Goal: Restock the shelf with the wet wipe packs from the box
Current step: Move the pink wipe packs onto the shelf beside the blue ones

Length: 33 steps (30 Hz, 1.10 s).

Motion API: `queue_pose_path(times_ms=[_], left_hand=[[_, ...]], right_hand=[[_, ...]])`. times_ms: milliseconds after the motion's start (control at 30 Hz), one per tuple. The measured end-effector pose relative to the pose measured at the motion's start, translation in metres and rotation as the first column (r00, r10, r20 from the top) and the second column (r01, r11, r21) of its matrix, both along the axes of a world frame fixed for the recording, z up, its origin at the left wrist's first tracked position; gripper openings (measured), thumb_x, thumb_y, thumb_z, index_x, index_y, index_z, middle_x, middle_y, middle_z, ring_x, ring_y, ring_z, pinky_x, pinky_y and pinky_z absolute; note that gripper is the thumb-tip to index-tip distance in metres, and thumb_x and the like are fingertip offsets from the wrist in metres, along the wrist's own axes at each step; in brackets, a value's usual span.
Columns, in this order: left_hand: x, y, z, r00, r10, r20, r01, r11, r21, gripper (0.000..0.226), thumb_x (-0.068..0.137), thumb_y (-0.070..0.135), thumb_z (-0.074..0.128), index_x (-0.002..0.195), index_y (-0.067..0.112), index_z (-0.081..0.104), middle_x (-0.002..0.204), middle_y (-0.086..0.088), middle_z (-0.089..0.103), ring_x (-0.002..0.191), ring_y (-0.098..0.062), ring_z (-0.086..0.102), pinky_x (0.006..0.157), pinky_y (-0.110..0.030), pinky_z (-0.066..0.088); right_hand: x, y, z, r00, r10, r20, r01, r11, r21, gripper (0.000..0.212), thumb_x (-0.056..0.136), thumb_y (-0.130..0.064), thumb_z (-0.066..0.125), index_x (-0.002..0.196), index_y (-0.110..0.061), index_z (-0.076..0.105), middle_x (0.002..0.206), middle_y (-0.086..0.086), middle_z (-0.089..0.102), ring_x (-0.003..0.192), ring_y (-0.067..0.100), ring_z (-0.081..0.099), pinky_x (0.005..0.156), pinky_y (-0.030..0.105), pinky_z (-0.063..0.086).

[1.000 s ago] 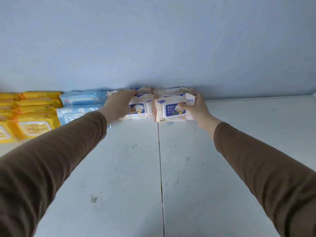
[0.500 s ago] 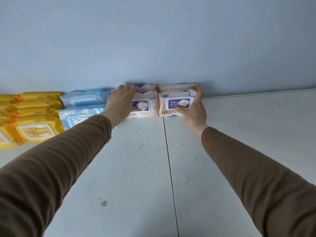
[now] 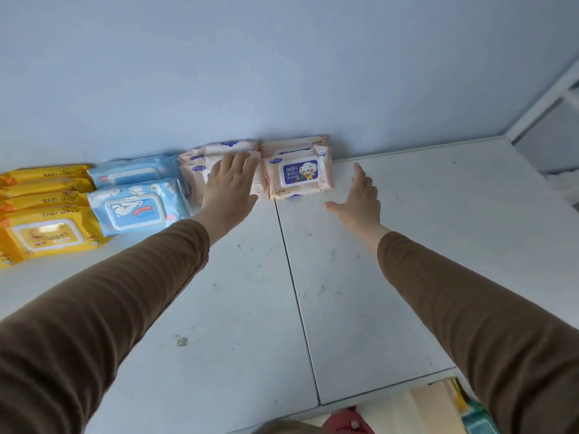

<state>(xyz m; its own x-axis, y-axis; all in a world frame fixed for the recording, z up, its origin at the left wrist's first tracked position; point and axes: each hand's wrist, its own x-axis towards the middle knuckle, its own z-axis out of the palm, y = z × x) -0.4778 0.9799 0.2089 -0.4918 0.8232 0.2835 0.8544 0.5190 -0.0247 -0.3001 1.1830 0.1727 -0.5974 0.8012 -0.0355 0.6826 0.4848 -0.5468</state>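
Head view looks down on a white shelf (image 3: pixel 407 292) against a pale blue wall (image 3: pixel 282 57), with packs lined up along the back edge in the left half of the frame. At far left sit yellow wipe packs (image 3: pixel 47 233), stacked and overlapping; next to them are blue wipe packs (image 3: pixel 138 208), one behind the other. At centre are two stacks of peach wipe packs, touching side by side. The left hand (image 3: pixel 230 186) lies flat on the left peach stack (image 3: pixel 195 170), fingers straight and close together. The right peach stack (image 3: pixel 299 172) stands free, label showing. The right hand (image 3: pixel 360 198) hovers just right of it, fingers straight, thumb out, holding nothing. At the bottom right corner, part of a box (image 3: pixel 438 405) shows, its contents too cut off to tell.
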Motion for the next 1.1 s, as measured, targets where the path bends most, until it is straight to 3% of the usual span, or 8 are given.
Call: queue_pose_path(times_ms=[200,367,600,800,967,1100], left_hand=[[0.092,0.037,-0.005,0.96,-0.125,0.249,0.131,0.991,-0.009,0.058,0.083,0.031,0.069,0.136,0.014,0.05,0.128,-0.006,0.053,0.119,-0.03,0.045,0.099,-0.042,0.041],[0.209,0.074,-0.011,0.887,-0.236,0.398,0.235,0.971,0.051,0.053,0.087,0.03,0.068,0.136,0.016,0.051,0.129,-0.001,0.054,0.12,-0.026,0.045,0.1,-0.041,0.042],[0.414,0.106,-0.026,0.797,-0.403,0.45,0.394,0.911,0.118,0.051,0.089,0.031,0.066,0.136,0.018,0.051,0.131,0.001,0.053,0.121,-0.022,0.044,0.101,-0.035,0.041],[0.548,0.144,-0.052,0.725,-0.479,0.495,0.48,0.867,0.134,0.049,0.085,0.025,0.068,0.132,0.019,0.054,0.129,-0.001,0.055,0.121,-0.023,0.044,0.099,-0.037,0.042],[0.607,0.191,-0.098,0.719,-0.463,0.518,0.517,0.855,0.047,0.049,0.086,0.032,0.066,0.132,0.024,0.052,0.132,0.002,0.054,0.121,-0.019,0.042,0.089,-0.035,0.042],[0.636,0.233,-0.149,0.672,-0.425,0.606,0.572,0.818,-0.06,0.05,0.088,0.03,0.065,0.135,0.02,0.052,0.134,-0.002,0.053,0.125,-0.025,0.043,0.099,-0.041,0.043]], right_hand=[[0.105,0.0,0.014,0.993,0.114,0.035,-0.116,0.991,0.058,0.066,0.087,-0.032,0.066,0.146,-0.02,0.039,0.139,0.006,0.049,0.127,0.029,0.043,0.1,0.042,0.037],[0.238,0.006,0.025,0.987,0.144,0.075,-0.151,0.982,0.113,0.054,0.091,-0.032,0.061,0.141,-0.021,0.045,0.137,0.003,0.05,0.126,0.027,0.043,0.101,0.041,0.037],[0.45,0.018,0.024,0.993,0.101,0.057,-0.107,0.986,0.125,0.046,0.094,-0.029,0.059,0.138,-0.022,0.049,0.139,0.002,0.051,0.128,0.024,0.042,0.104,0.042,0.038],[0.591,0.051,0.002,0.996,-0.015,0.086,0.013,1.0,0.027,0.038,0.097,-0.025,0.059,0.134,-0.022,0.053,0.136,0.0,0.051,0.122,0.022,0.049,0.096,0.035,0.042],[0.659,0.098,-0.05,0.985,-0.136,0.103,0.149,0.98,-0.13,0.031,0.097,-0.027,0.06,0.127,-0.024,0.058,0.128,-0.003,0.055,0.112,0.017,0.054,0.084,0.028,0.042],[0.701,0.137,-0.115,0.955,-0.234,0.181,0.279,0.917,-0.287,0.034,0.094,-0.029,0.062,0.126,-0.02,0.059,0.126,-0.002,0.06,0.108,0.016,0.058,0.076,0.025,0.038]])
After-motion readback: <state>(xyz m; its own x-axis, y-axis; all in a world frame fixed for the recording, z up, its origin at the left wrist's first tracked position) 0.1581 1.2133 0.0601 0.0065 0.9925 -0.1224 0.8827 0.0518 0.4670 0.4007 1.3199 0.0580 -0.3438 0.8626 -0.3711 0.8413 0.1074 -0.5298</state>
